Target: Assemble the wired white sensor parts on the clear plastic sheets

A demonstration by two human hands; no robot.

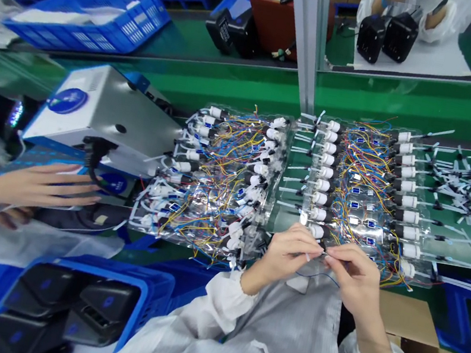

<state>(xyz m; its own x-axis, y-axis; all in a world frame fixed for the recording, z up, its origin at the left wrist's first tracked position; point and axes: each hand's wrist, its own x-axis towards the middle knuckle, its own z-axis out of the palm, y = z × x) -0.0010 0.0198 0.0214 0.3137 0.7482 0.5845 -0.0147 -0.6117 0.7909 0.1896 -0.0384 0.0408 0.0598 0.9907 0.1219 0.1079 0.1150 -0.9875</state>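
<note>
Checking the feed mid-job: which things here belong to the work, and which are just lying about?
In use:
left hand
right hand
thin blue wire
clear tray of wired white fittings

Lying about:
cardboard box
blue crate of black units

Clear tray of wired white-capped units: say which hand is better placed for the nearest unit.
Left, probably: the left hand sits beside the nearest white cap; the right hand is farther off. Both pinch a thin wire.
</note>
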